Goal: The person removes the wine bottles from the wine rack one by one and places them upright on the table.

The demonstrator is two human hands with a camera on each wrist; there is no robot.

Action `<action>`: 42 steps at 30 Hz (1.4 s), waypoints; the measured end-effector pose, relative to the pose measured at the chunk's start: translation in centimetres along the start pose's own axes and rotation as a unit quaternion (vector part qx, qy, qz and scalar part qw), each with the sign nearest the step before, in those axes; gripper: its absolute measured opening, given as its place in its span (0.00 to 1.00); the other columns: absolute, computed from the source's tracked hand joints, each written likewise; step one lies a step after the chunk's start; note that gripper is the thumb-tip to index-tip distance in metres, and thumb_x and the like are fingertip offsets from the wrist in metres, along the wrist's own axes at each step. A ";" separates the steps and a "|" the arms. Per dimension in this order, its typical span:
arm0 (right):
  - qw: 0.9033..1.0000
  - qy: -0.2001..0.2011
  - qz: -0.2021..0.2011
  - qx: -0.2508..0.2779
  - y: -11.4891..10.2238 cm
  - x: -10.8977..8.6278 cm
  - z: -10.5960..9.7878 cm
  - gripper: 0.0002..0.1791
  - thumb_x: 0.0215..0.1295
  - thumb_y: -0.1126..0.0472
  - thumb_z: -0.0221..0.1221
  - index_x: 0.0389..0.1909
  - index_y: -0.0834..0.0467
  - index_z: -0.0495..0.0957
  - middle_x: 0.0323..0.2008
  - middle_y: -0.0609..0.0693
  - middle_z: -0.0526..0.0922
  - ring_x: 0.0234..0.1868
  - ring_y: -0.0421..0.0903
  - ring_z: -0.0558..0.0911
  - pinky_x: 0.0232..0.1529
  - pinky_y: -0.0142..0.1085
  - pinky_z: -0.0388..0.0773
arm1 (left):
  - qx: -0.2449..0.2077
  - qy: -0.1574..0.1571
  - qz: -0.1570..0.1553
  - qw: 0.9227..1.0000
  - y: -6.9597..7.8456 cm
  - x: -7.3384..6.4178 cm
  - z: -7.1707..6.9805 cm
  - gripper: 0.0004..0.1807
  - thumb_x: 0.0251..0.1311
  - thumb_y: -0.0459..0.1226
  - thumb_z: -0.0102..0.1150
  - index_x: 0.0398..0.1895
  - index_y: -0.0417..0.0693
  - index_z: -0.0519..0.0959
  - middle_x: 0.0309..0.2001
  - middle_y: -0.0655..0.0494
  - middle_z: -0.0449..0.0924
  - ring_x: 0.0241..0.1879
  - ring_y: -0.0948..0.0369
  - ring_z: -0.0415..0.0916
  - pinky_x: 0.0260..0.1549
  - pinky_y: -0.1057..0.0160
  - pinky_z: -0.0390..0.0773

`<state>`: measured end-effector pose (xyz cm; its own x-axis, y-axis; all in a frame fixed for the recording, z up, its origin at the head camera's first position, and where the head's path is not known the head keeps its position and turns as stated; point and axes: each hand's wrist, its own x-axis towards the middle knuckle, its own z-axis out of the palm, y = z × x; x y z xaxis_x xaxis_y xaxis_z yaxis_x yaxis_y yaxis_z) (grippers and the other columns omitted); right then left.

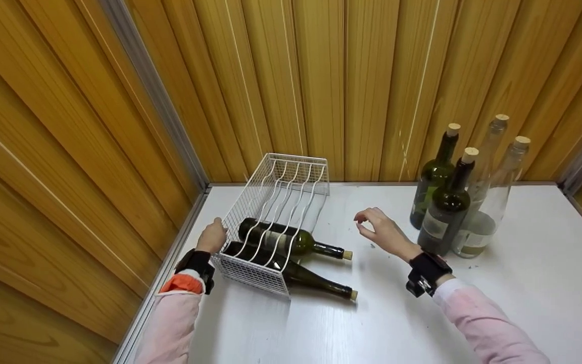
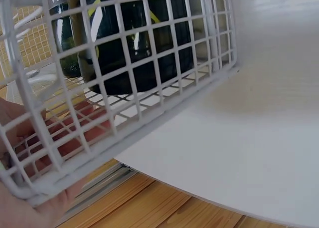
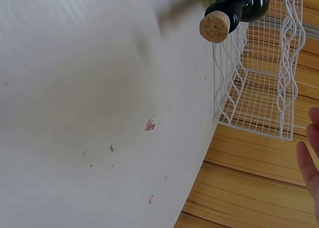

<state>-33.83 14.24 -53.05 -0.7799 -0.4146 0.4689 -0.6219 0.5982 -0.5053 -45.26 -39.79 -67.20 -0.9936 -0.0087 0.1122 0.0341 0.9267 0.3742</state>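
A white wire bottle rack (image 1: 295,212) stands on the table's left part. My left hand (image 1: 212,236) grips its left side near the front corner; in the left wrist view, fingers (image 2: 75,130) show through the mesh. Two corked dark green bottles lie in the rack, necks pointing right: a labelled bottle (image 1: 303,243) behind and another bottle (image 1: 311,277) in front. My right hand (image 1: 383,232), holding nothing, hovers right of the necks with thumb and fingers apart. A cork (image 3: 215,27) shows in the right wrist view.
At the right stand two corked dark bottles, a rear bottle (image 1: 430,177) and a front bottle (image 1: 445,215), beside two clear glass bottles, one clear bottle (image 1: 493,202) nearer. Wood-patterned walls (image 1: 372,91) border the white table (image 1: 372,323) at the back and sides.
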 end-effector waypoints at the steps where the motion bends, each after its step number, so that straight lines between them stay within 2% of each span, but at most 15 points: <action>1: 1.000 -0.020 0.013 0.010 -0.1 0.1 0.2 0.05 0.75 0.72 0.63 0.48 0.68 0.83 0.44 0.61 0.87 0.50 0.60 0.84 0.54 0.52 0.85 | 0.002 0.008 0.000 1.000 -0.2 0.1 0.3 0.15 0.79 0.35 0.54 0.53 0.27 0.71 0.43 0.20 0.86 0.45 0.25 0.87 0.45 0.28 0.84; 3: 0.997 -0.061 0.034 0.031 -0.2 0.3 0.7 0.07 0.78 0.68 0.62 0.50 0.68 0.83 0.46 0.62 0.87 0.51 0.61 0.84 0.56 0.54 0.85 | 0.007 0.019 0.001 1.000 -0.7 0.1 0.6 0.15 0.78 0.37 0.55 0.52 0.29 0.73 0.42 0.23 0.87 0.43 0.28 0.88 0.43 0.29 0.85; 4: 0.995 -0.080 0.043 0.041 -0.2 0.4 1.0 0.09 0.79 0.67 0.62 0.50 0.69 0.82 0.46 0.63 0.87 0.51 0.62 0.84 0.56 0.55 0.84 | 0.011 0.024 0.001 1.000 -0.5 -0.1 0.5 0.15 0.78 0.37 0.56 0.51 0.30 0.73 0.41 0.25 0.88 0.42 0.29 0.89 0.42 0.29 0.84; 10: 0.982 -0.164 0.060 0.072 -0.8 0.9 2.5 0.18 0.81 0.59 0.62 0.53 0.73 0.80 0.46 0.66 0.86 0.49 0.62 0.84 0.56 0.55 0.82 | 0.007 0.037 -0.008 0.999 1.9 -1.8 -1.2 0.11 0.75 0.38 0.57 0.48 0.36 0.75 0.39 0.31 0.89 0.40 0.34 0.90 0.42 0.26 0.82; 13: 0.976 -0.189 0.071 0.083 -1.2 1.4 3.2 0.22 0.82 0.56 0.62 0.56 0.75 0.79 0.47 0.66 0.86 0.51 0.61 0.84 0.57 0.56 0.82 | 0.016 0.034 -0.011 0.999 1.6 -1.7 -1.1 0.11 0.77 0.38 0.57 0.49 0.36 0.75 0.40 0.30 0.89 0.41 0.33 0.90 0.43 0.28 0.83; 14: 0.974 -0.196 0.076 0.087 -1.3 1.6 3.4 0.24 0.81 0.55 0.62 0.57 0.76 0.79 0.48 0.67 0.86 0.51 0.62 0.84 0.58 0.57 0.82 | 0.017 0.038 -0.013 0.999 1.2 -1.4 -0.8 0.11 0.76 0.37 0.58 0.48 0.36 0.74 0.38 0.31 0.89 0.40 0.34 0.90 0.41 0.28 0.83; 16: 0.971 -0.208 0.079 0.092 -1.6 1.9 4.0 0.26 0.81 0.54 0.63 0.59 0.77 0.77 0.49 0.68 0.85 0.52 0.63 0.84 0.59 0.58 0.82 | 0.022 0.028 -0.017 0.999 0.5 -1.1 -0.4 0.12 0.78 0.38 0.57 0.50 0.34 0.74 0.40 0.29 0.89 0.42 0.32 0.90 0.42 0.30 0.85; 22: 0.967 -0.213 0.080 0.111 -2.4 2.3 5.5 0.29 0.79 0.55 0.65 0.62 0.78 0.73 0.50 0.72 0.85 0.53 0.66 0.85 0.61 0.60 0.83 | 0.014 0.009 -0.017 1.000 -1.1 -0.5 0.6 0.14 0.80 0.39 0.54 0.53 0.33 0.74 0.42 0.29 0.88 0.44 0.31 0.89 0.41 0.33 0.86; 29: 0.970 -0.205 0.073 0.105 -2.9 2.1 7.4 0.30 0.75 0.57 0.69 0.61 0.78 0.74 0.49 0.71 0.86 0.51 0.67 0.87 0.59 0.59 0.85 | 0.016 0.018 -0.031 0.999 -1.5 -0.1 1.3 0.14 0.78 0.41 0.57 0.52 0.36 0.75 0.43 0.31 0.89 0.44 0.32 0.90 0.42 0.32 0.86; 31: 0.972 -0.201 0.071 0.100 -2.2 2.0 8.4 0.29 0.73 0.57 0.70 0.59 0.77 0.75 0.48 0.70 0.86 0.50 0.67 0.87 0.59 0.59 0.85 | 0.013 0.019 -0.031 0.999 -1.4 0.0 1.4 0.14 0.78 0.41 0.57 0.51 0.36 0.75 0.42 0.30 0.89 0.44 0.32 0.89 0.41 0.31 0.85; 34: 0.976 -0.195 0.062 0.076 -0.1 1.7 11.2 0.26 0.71 0.54 0.71 0.55 0.71 0.77 0.46 0.64 0.87 0.47 0.62 0.87 0.56 0.56 0.87 | 0.011 0.017 -0.031 0.999 -1.2 -0.1 1.3 0.14 0.79 0.41 0.56 0.51 0.35 0.75 0.42 0.30 0.89 0.44 0.31 0.89 0.42 0.31 0.85; 35: 0.978 -0.191 0.051 0.064 1.1 1.6 12.5 0.25 0.72 0.52 0.70 0.54 0.67 0.77 0.44 0.61 0.86 0.46 0.58 0.87 0.53 0.54 0.88 | 0.012 0.016 -0.030 0.999 -1.1 -0.2 1.2 0.14 0.79 0.40 0.56 0.50 0.35 0.75 0.42 0.30 0.89 0.44 0.31 0.89 0.42 0.31 0.85; 38: 0.982 -0.186 0.040 0.018 2.8 1.4 15.0 0.23 0.71 0.48 0.70 0.51 0.62 0.77 0.40 0.55 0.85 0.41 0.54 0.86 0.47 0.50 0.88 | 0.014 0.017 -0.029 0.999 -0.9 -0.4 1.0 0.13 0.79 0.39 0.55 0.51 0.35 0.75 0.41 0.30 0.89 0.44 0.31 0.89 0.41 0.31 0.85; 41: 0.982 -0.182 0.044 -0.007 1.1 1.5 14.2 0.21 0.69 0.51 0.72 0.46 0.63 0.76 0.36 0.57 0.84 0.38 0.57 0.86 0.43 0.54 0.88 | 0.017 0.023 -0.024 0.999 -0.8 -0.5 0.9 0.13 0.79 0.39 0.55 0.51 0.35 0.75 0.41 0.31 0.89 0.43 0.32 0.89 0.40 0.32 0.85; 42: 0.981 -0.187 0.057 -0.015 -0.2 1.7 13.4 0.21 0.67 0.54 0.73 0.45 0.64 0.76 0.36 0.59 0.84 0.38 0.60 0.87 0.44 0.56 0.89 | 0.016 0.025 -0.022 0.999 -0.8 -0.6 0.9 0.13 0.79 0.40 0.55 0.51 0.35 0.75 0.41 0.31 0.89 0.42 0.32 0.89 0.40 0.32 0.85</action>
<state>-35.93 4.24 -61.82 -0.8190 -0.5630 0.1105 -0.5318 0.6725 -0.5147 -44.80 -40.22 -68.43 -0.9874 -0.0672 0.1431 -0.0131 0.9368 0.3496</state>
